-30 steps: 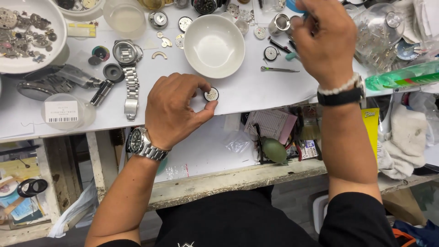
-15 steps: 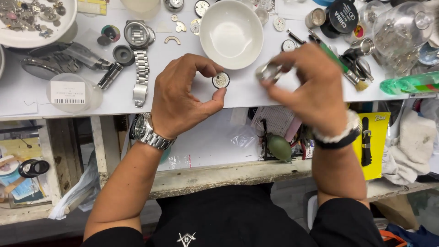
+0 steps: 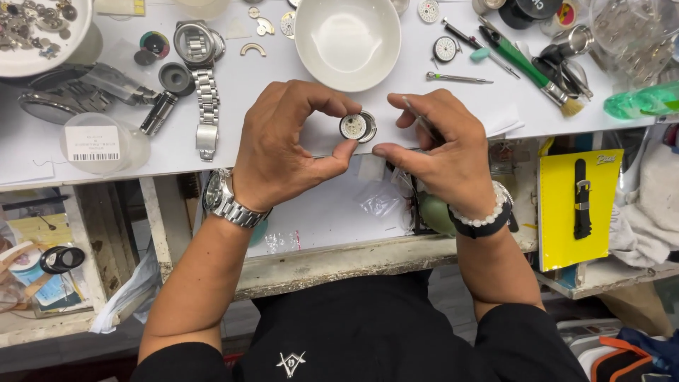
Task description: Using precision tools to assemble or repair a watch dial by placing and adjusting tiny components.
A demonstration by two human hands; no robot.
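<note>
Watch movement [image 3: 356,126] below white bowl [image 3: 347,41]

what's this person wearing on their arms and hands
Both forearms are bare, with no gloves. The left hand has a silver metal-link wristwatch at its wrist. The right hand has a white bead bracelet beside a black band. Black short sleeves cover the upper arms.

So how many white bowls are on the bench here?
2. A large empty white bowl stands at top centre, just beyond the left hand. A second white bowl, holding small metal parts, sits at the top left corner, cut off by the frame; others may lie outside it.
</note>
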